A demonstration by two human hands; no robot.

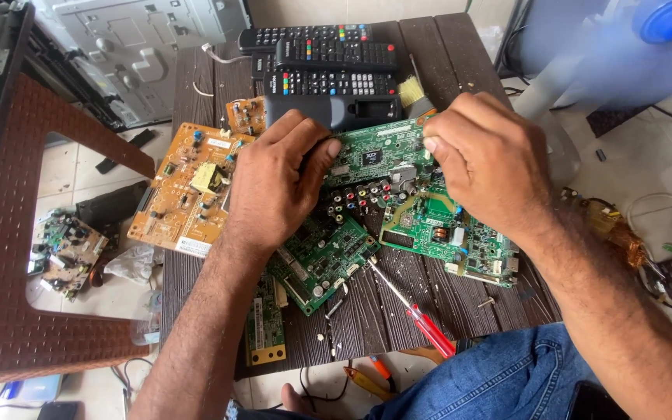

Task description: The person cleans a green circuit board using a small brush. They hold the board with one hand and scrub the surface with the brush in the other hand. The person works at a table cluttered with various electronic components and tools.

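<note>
Both hands, left hand [274, 183] and right hand [488, 159], pinch the green circuit board [383, 152] between their grips above the dark worktop [383, 311]; advisable to hold edges only, clear of components.

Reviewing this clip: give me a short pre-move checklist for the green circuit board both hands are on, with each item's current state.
1. Left hand grips the green circuit board at its left edge: ok.
2. Right hand pinches the board's right edge: ok.
3. Red-handled screwdriver lies apart from both hands, on the dark wooden slat table: ok.
4. Loose small screw sits near the table edge: not ok.
5. Other boards lie stacked under the held board: not ok.
6. Whether the board is lifted or resting: cannot tell.
</note>
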